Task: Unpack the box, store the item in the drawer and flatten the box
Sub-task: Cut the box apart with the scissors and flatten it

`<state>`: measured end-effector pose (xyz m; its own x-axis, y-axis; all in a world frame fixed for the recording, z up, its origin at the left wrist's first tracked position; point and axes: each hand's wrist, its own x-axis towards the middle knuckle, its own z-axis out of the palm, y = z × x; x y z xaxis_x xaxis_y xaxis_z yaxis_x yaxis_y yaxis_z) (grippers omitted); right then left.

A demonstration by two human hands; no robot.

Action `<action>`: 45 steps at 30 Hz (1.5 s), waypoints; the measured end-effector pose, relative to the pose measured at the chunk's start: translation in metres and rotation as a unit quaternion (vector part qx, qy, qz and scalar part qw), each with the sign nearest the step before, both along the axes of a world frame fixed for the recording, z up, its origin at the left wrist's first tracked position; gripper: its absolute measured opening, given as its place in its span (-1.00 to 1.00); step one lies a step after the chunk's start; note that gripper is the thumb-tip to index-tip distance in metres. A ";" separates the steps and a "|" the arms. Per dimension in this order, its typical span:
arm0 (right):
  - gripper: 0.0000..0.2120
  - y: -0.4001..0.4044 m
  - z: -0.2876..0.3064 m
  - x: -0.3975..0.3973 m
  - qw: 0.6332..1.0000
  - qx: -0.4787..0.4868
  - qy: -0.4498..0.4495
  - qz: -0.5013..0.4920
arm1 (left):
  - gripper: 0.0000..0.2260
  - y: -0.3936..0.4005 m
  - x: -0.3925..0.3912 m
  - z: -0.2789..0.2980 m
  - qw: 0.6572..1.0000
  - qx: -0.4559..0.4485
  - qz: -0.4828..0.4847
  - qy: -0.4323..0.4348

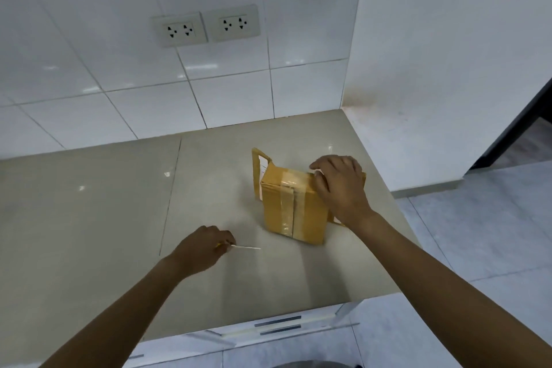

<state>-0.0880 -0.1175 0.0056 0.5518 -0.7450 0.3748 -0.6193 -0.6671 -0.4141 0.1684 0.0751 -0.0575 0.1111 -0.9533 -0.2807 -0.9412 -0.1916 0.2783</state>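
A small brown cardboard box [291, 206] stands on the beige countertop [89, 218], near its right edge, with clear tape along its seam and one flap sticking up at the back left. My right hand [340, 185] rests on the box's top right corner, fingers curled over it. My left hand [203, 251] is closed on a small utility knife [245, 247] with a yellow handle, its thin blade pointing right toward the box, a short way from the box's lower left corner. The drawer front [280, 326] shows below the counter's front edge.
A white tiled wall with two double sockets [206, 27] stands behind the counter. A white wall panel [433, 69] closes the right side. Grey floor tiles [478, 233] lie to the right, with a dark doorway at the far right.
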 end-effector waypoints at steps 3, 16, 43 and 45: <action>-0.77 0.009 -0.004 -0.001 0.995 -0.093 -0.021 0.013 | -0.74 -0.001 -0.011 -0.023 0.999 -0.035 0.031 -0.017; -0.69 0.039 0.000 -0.006 0.997 -0.070 -0.040 0.005 | -0.17 -0.103 -0.042 0.083 0.962 -0.150 -0.200 -0.113; -0.89 0.086 -0.031 -0.017 0.981 -0.158 -0.083 0.074 | -0.36 -0.139 -0.061 0.079 0.988 -0.078 -0.134 0.018; -0.88 0.096 -0.032 -0.014 0.981 -0.141 -0.083 0.108 | -0.40 -0.141 -0.060 0.075 0.988 -0.088 -0.127 0.023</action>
